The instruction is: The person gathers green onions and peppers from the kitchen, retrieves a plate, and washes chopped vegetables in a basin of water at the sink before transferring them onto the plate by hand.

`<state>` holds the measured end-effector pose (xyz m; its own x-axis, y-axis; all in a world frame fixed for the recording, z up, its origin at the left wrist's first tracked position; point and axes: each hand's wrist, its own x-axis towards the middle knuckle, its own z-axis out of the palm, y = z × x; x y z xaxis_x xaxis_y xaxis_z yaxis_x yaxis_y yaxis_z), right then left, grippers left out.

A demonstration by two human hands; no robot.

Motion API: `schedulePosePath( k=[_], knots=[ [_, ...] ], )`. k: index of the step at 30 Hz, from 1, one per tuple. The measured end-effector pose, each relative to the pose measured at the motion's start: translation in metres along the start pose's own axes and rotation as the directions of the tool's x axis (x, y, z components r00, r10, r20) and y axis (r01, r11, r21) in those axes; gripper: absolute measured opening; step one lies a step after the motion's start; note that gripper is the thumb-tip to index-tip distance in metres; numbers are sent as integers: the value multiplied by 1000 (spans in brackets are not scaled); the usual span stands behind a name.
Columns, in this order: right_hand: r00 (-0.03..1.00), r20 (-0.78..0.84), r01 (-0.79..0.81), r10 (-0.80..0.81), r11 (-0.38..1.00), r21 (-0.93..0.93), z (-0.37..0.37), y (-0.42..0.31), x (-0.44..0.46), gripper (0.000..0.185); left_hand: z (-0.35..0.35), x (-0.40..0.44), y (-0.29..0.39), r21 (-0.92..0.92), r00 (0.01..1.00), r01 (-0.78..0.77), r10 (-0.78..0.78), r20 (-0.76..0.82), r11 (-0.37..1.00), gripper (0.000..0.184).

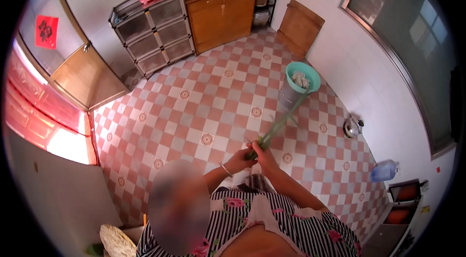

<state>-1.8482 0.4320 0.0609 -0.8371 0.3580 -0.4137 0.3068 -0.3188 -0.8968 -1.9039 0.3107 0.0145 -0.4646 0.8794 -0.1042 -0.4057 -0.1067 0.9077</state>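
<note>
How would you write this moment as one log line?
left hand: grips green stalks | right hand: grips same stalks | teal basin: cloth inside

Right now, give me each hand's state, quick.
Left hand: closed, holding the long green stalks.
Right hand: closed, holding the same stalks.

Striped top [310, 228]: woven or knit, cannot tell; narrow black and white stripes. Neckline trim [262, 208]: plain, pale pinkish-beige, V-shaped, with a wide tab at its point. Pink rose print [235, 202]: one large bloom with green leaves, left of the trim; further pink blooms right of the trim, one towards the shoulder. Right sleeve [345, 235]: same striped cloth, short, outward of the trim. Left side of top: partly hidden by a blurred oval. Bangle [225, 169]: one, slim, pale silvery, on left wrist, forward of the trim.
</note>
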Motion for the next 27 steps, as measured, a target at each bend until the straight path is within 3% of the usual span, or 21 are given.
schedulePosePath(
  k=[2, 4, 5, 6, 7, 10, 15, 19, 21, 22, 24, 27],
  knots=[
    [997, 55, 51, -50, 999, -15, -13, -23, 35, 29, -22, 50, 0, 213, 991, -132, 131, 19, 968, 24],
    [988, 157, 5, 12, 994, -111, -37, -42, 79, 35, -52, 93, 30, 265, 995, -58, 78, -65, 963, 20],
    [978, 203, -24, 50, 991, -129, -46, -61, 94, 36, -68, 115, 37, 292, 983, -94, 135, -125, 952, 17],
    [964, 251, -54, 89, 988, -142, -58, -80, 109, 37, -85, 135, 54, 265, 975, -100, 148, -166, 959, 16],
    [931, 337, -27, 141, 947, -320, -71, -96, 129, 35, -105, 150, 63, 230, 973, -54, 103, -209, 972, 14],
    [926, 237, -124, 295, 828, -547, -120, -123, 207, 34, -163, 197, 106, 18, 932, -5, 11, -363, 1000, 11],
    [945, 322, 125, 52, 855, -503, -133, -217, 344, 33, -232, 267, 191, -105, 817, -134, 50, -574, 985, 18],
    [942, 332, 205, -50, 869, -450, -80, -324, 451, 29, -295, 322, 230, -95, 629, -353, 161, -760, 931, 23],
    [857, 464, 420, -224, 826, -377, -49, -362, 505, 29, -328, 353, 255, -102, 521, -445, 164, -838, 890, 23],
    [840, 493, 456, -225, 787, -417, -33, -381, 532, 30, -346, 366, 266, -123, 465, -474, 129, -876, 872, 23],
    [807, 546, 527, -227, 694, -491, -7, -413, 585, 30, -375, 398, 300, -194, 423, -514, 50, -905, 836, 19],
    [729, 639, 605, -247, 668, -433, 22, -457, 667, 30, -442, 454, 334, -220, 451, -584, 87, -888, 781, 19]
  ],
)
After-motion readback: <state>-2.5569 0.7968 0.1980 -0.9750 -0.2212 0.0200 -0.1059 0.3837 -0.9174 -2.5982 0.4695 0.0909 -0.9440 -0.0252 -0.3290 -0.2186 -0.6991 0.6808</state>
